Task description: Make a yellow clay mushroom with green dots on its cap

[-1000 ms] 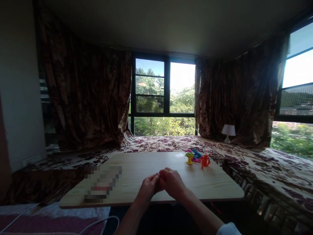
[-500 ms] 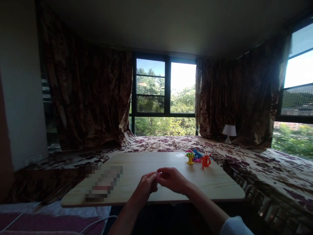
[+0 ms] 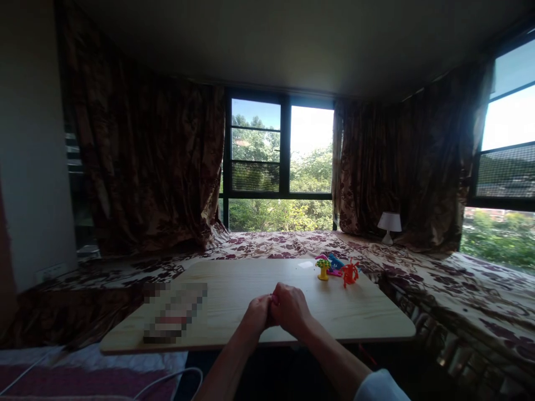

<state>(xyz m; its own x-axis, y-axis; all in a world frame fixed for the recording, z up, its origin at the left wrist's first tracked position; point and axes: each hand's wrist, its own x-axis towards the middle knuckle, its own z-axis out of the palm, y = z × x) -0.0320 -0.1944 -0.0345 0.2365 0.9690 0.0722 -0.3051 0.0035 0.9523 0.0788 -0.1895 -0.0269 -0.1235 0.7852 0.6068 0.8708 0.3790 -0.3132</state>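
My left hand (image 3: 256, 314) and my right hand (image 3: 291, 308) meet over the near middle of a light wooden table (image 3: 234, 284). Both hands have their fingers curled and pressed together around a small pink piece (image 3: 275, 299) that barely shows between them. At the far right of the table stand small colourful figures: a yellow and green one (image 3: 322, 269), an orange spiky one (image 3: 350, 273), and a pink and blue one (image 3: 333, 263) behind them.
A blurred-out object (image 3: 175, 312) lies on the table's left part. Patterned bedding (image 3: 271, 245) surrounds the table, with a small white lamp (image 3: 389, 225) by the curtains at right. A white cable (image 3: 167, 379) runs along the bottom left. Windows stand behind.
The hands were slightly apart half a second ago, fingertips pinching the pink piece; now they are pressed close together again around it. The view shifted slightly.
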